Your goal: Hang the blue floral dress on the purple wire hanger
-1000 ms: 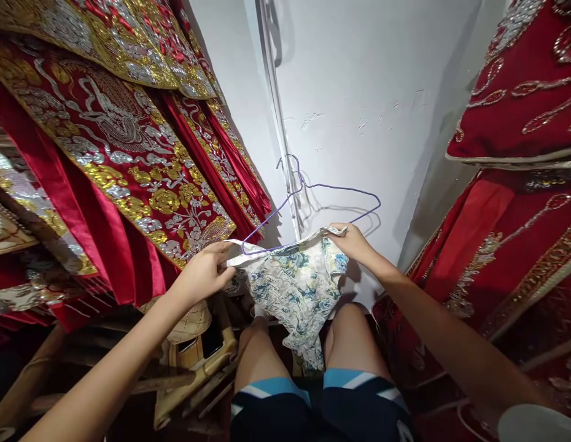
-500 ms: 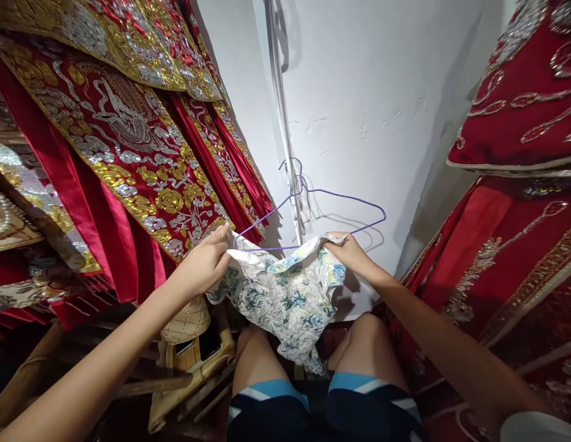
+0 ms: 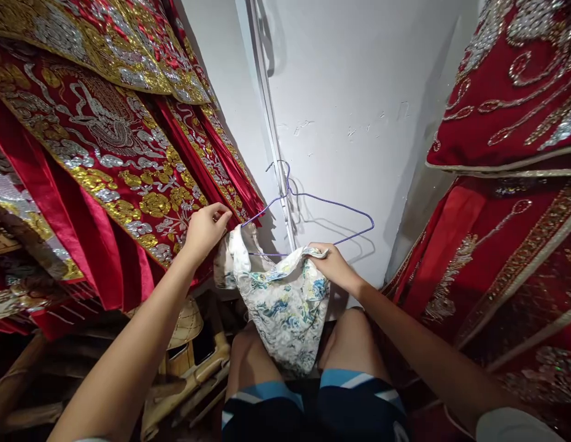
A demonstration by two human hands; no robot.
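Note:
A white floral garment (image 3: 285, 319) with blue and yellow-green print hangs in front of my knees. Its left shoulder goes over the left arm of a purple wire hanger (image 3: 331, 204), whose hook sits at an upright metal rail. My right hand (image 3: 334, 267) grips the garment's other shoulder by its neckline edge, below the bare right arm of the hanger. Just left of the draped shoulder, my left hand (image 3: 206, 230) is raised off the cloth. Thumb and fingertips curl together there, with nothing visible in them.
Red outfits with gold and silver sequins (image 3: 142, 166) hang close on the left. More beaded red garments (image 3: 506, 135) are at the right. The metal rail (image 3: 272, 116) runs up the white wall (image 3: 359, 80). A bamboo frame (image 3: 198, 377) stands low beside my left leg.
My left hand has let go of the garment and lifted slightly up and left. The garment's left shoulder now lies over the hanger's arm. My right hand keeps its hold.

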